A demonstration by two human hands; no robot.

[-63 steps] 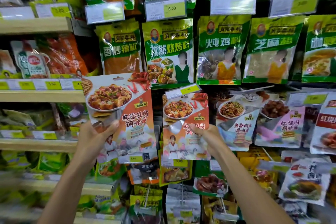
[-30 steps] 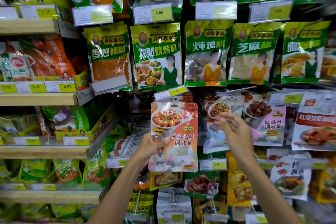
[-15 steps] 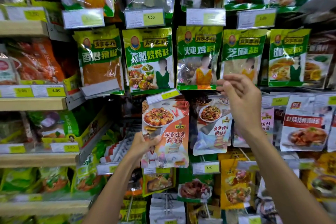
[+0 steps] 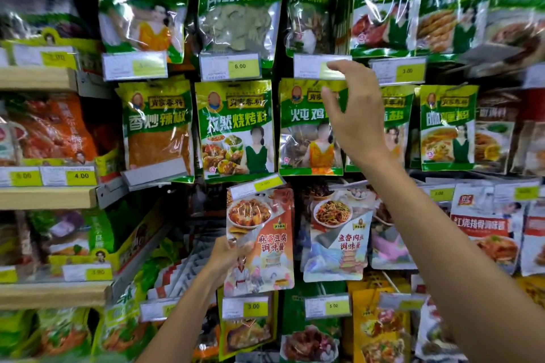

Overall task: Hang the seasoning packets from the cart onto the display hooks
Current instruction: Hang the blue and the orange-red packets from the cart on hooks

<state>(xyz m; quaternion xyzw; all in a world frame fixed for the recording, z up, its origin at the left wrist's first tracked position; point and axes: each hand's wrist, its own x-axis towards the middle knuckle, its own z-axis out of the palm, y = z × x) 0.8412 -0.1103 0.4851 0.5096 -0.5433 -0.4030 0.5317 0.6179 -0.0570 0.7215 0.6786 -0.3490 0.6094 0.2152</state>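
Left hand (image 4: 228, 256) grips the orange seasoning packet (image 4: 265, 240) by its left edge, mid-rack, below the green packet row. Can't tell if it's on a hook. Right hand (image 4: 358, 118) is up at a price tag (image 4: 312, 66), thumb and fingers apart, holding nothing.

Definitely a grocery store aisle I'm watching here: green seasoning pouches (image 4: 236, 132) hang in tight rows straight above where the left hand (image 4: 227, 258) holds the red packet (image 4: 265, 240), with a plastic price tag (image 4: 230, 66) reading 6.00 mounted above them. Off to the left of that grip are wooden shelves (image 4: 44, 197) edged with yellow price labels (image 4: 81, 176).
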